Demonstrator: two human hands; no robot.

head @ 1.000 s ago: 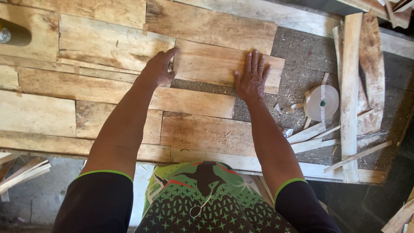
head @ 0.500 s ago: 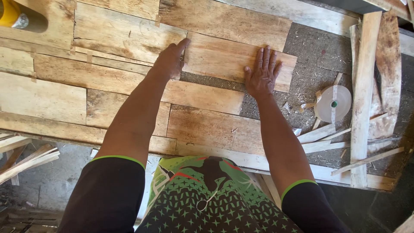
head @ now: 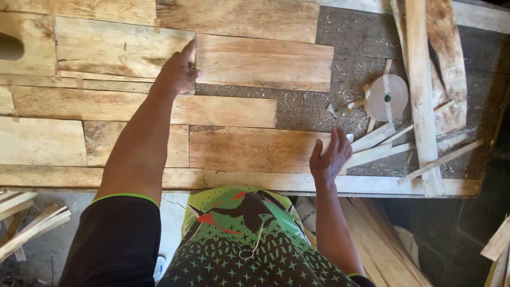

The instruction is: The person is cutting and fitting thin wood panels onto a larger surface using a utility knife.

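Head view, starting nearest the body: the right hand (head: 330, 157) hovers in the lower centre-right of the frame, its grip spread and holding nothing, over the right end of a wide brown plank (head: 255, 150) and just beside a fan of thin offcut slats (head: 380, 143). Further up, in the upper middle, the left hand (head: 178, 72) has its fingers loosely curled with one fingertip raised, resting at the seam where a pale short board (head: 264, 62) butts against a longer weathered board (head: 119, 47); it pinches nothing, only touches the left end of the short board. That board lies flat on the surface (head: 345, 48), whose bare, sawdust-strewn part shows on its right. It looks stiff, dry and fairly light, rough rather than slippery, with splintery edges likely; it would best be taken along its long edges or pushed flat-palmed from an end. A roll of pale tape (head: 387, 97) sits well apart, at right.
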